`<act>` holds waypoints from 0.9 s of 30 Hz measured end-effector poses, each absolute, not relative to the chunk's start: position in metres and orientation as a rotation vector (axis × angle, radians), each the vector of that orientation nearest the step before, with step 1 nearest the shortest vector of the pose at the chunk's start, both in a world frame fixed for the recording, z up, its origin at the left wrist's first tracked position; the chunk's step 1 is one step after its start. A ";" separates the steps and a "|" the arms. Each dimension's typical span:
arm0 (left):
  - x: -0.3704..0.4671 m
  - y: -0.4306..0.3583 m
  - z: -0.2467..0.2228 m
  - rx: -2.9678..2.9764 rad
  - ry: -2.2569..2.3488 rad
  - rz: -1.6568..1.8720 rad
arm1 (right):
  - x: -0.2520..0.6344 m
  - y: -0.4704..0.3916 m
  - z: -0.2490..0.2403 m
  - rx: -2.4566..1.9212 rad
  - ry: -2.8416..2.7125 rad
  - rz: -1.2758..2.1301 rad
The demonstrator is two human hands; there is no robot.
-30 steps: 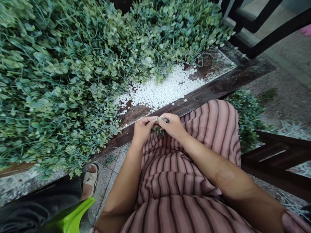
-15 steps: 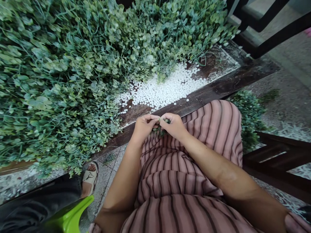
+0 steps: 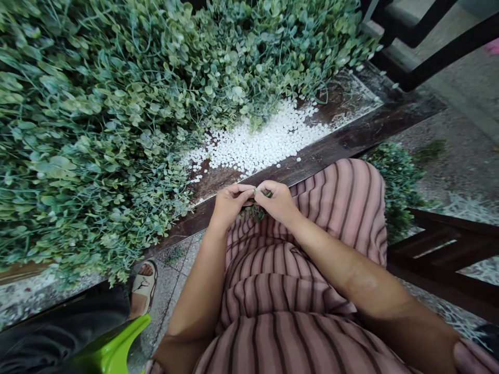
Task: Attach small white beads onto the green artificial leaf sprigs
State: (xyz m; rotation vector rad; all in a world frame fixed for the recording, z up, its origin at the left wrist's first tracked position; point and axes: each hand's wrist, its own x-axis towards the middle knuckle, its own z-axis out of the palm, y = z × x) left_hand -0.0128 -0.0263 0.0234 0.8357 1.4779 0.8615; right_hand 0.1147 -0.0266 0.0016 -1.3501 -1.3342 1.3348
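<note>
My left hand (image 3: 229, 203) and my right hand (image 3: 276, 200) meet fingertip to fingertip over my lap, at the front edge of a dark wooden table. Both are closed in a pinch on a small sprig of artificial green leaves (image 3: 255, 211), which hangs below the fingers and is partly hidden by them. Just beyond my hands, a spread of small white beads (image 3: 265, 143) lies on the wooden table (image 3: 346, 136). A large heap of artificial leafy stems (image 3: 128, 114) covers the table's left and far side.
Another person's sandalled foot (image 3: 144, 285) and dark trouser leg are at lower left, beside a bright green plastic chair (image 3: 120, 345). More greenery (image 3: 399, 187) lies on the floor at right, near dark wooden furniture (image 3: 444, 254). Dark chair bars (image 3: 444, 52) stand at upper right.
The view has shifted very slightly. My hands stay together on the leafy sprig, with only a tiny movement of the fingers.
</note>
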 end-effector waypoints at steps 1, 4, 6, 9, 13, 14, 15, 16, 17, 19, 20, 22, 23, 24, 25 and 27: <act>-0.012 -0.026 0.023 0.834 1.481 0.861 | 0.115 -0.027 0.002 -1.353 -1.338 1.333; -0.010 -0.026 0.022 0.843 1.494 0.867 | 0.115 -0.027 0.002 -1.363 -1.345 1.328; -0.009 -0.026 0.021 0.850 1.495 0.875 | 0.114 -0.028 0.002 -1.360 -1.345 1.323; -0.009 -0.025 0.019 0.856 1.482 0.876 | 0.114 -0.028 0.000 -1.347 -1.353 1.306; -0.010 -0.024 0.017 0.855 1.454 0.865 | 0.115 -0.028 -0.001 -1.333 -1.363 1.322; -0.011 -0.024 0.016 0.850 1.446 0.867 | 0.115 -0.027 -0.002 -1.328 -1.363 1.331; -0.011 -0.024 0.016 0.846 1.438 0.872 | 0.115 -0.027 -0.002 -1.322 -1.363 1.339; -0.012 -0.024 0.016 0.843 1.430 0.877 | 0.115 -0.027 -0.002 -1.316 -1.366 1.347; -0.012 -0.024 0.016 0.841 1.424 0.882 | 0.116 -0.026 -0.001 -1.309 -1.370 1.355; -0.013 -0.025 0.016 0.841 1.413 0.892 | 0.116 -0.026 -0.001 -1.302 -1.374 1.372; -0.012 -0.025 0.016 0.840 1.411 0.896 | 0.116 -0.025 -0.001 -1.301 -1.375 1.380; -0.012 -0.025 0.017 0.843 1.412 0.900 | 0.117 -0.025 0.000 -1.301 -1.374 1.383; -0.011 -0.025 0.017 0.849 1.418 0.899 | 0.117 -0.025 0.000 -1.302 -1.377 1.379; -0.011 -0.025 0.017 0.859 1.427 0.897 | 0.117 -0.025 0.000 -1.304 -1.383 1.372; -0.010 -0.025 0.017 0.874 1.438 0.893 | 0.117 -0.025 0.001 -1.308 -1.391 1.359; -0.010 -0.025 0.017 0.905 1.455 0.885 | 0.117 -0.024 0.001 -1.321 -1.403 1.325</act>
